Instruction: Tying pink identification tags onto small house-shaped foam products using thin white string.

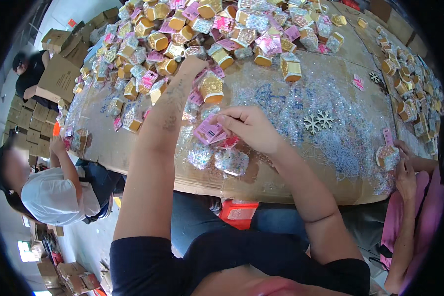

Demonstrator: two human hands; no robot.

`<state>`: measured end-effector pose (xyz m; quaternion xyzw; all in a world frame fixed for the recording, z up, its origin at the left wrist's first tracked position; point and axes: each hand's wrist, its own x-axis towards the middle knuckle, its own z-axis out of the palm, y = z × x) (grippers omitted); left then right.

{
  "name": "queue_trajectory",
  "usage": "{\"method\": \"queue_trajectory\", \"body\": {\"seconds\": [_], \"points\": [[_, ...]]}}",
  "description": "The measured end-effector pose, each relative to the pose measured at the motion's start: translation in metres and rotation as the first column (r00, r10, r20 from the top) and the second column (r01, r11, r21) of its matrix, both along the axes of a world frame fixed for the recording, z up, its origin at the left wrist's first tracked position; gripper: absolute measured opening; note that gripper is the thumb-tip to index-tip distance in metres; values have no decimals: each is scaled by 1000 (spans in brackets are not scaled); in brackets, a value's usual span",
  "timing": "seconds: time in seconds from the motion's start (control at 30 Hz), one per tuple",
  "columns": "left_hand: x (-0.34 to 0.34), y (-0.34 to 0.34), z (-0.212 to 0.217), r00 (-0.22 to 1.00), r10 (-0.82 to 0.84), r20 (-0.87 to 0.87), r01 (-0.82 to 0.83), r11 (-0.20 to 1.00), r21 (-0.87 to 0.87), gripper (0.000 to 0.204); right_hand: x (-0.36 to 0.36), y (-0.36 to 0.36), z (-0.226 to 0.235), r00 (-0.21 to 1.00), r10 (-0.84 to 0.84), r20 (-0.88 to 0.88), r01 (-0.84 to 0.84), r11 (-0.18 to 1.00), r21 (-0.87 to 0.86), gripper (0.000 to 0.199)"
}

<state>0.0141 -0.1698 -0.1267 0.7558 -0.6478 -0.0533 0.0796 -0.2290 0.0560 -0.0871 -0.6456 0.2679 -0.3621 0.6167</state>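
Observation:
My right hand [251,127] pinches a pink card tag [208,130] between thumb and fingers. Just below it on the cardboard tabletop lie two ornaments with pearly, glittery surfaces, one nearer the left [201,156] and one nearer the right [231,162]. My left hand [194,65] reaches forward to the near edge of a big heap of gold and glitter house-shaped ornaments [158,41], many with pink tags. Its fingers are turned away and partly hidden, so I cannot see whether they grip anything. A gold house ornament [212,88] stands between my hands.
Loose glitter and pale threads [343,158] cover the table's right side, beside two snowflake shapes [318,122]. At right, a co-worker's hands [404,170] hold an ornament; more ornaments [409,84] lie beyond. Another person [54,195] works at left, near cardboard boxes [59,76].

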Motion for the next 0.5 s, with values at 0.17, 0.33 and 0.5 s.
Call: {"method": "queue_trajectory", "body": {"seconds": [0.17,0.33,0.5], "points": [[7,-6,-12,854,77,-514,-66,997,39,44,1,4,-1,998,21,54,-21,1000,-2,23],[27,15,15,6,209,-978,-44,977,209,37,3,9,-1,995,60,75,-59,998,-12,23],[45,37,48,890,-208,-405,104,959,-264,15,6,9,-1,997,54,52,-56,998,31,24]]}}
